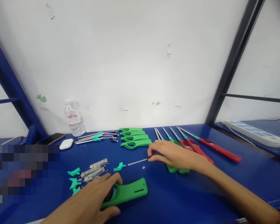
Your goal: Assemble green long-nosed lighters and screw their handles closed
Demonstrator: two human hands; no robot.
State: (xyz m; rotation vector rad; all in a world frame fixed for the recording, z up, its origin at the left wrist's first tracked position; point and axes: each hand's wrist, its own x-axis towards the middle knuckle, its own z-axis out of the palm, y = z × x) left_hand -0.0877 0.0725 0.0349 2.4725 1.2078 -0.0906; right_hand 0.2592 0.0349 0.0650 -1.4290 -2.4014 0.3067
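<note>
My left hand [91,197] is closed over the looped end of a green lighter casing [133,190], which lies on the blue table. Fingers and thumb sit on either side of it. Farther right, my right hand [169,154] pinches the red end of a thin screwdriver [137,161], its metal shaft pointing left. Just beyond the tip is a turquoise trigger [119,167], and a tiny metal piece [143,167] lies below the shaft. Left of these are several clear fuel tanks [93,172] and more turquoise triggers [74,172]. My left hand partly hides them.
Green casing halves [136,137] line up at the back, beside metal lighter tubes with wires [98,137]. Assembled red and green lighters [219,149] lie right, partly behind my right hand. A water bottle [74,119], white case [66,144], phone [54,137] and power strip [259,133] flank them.
</note>
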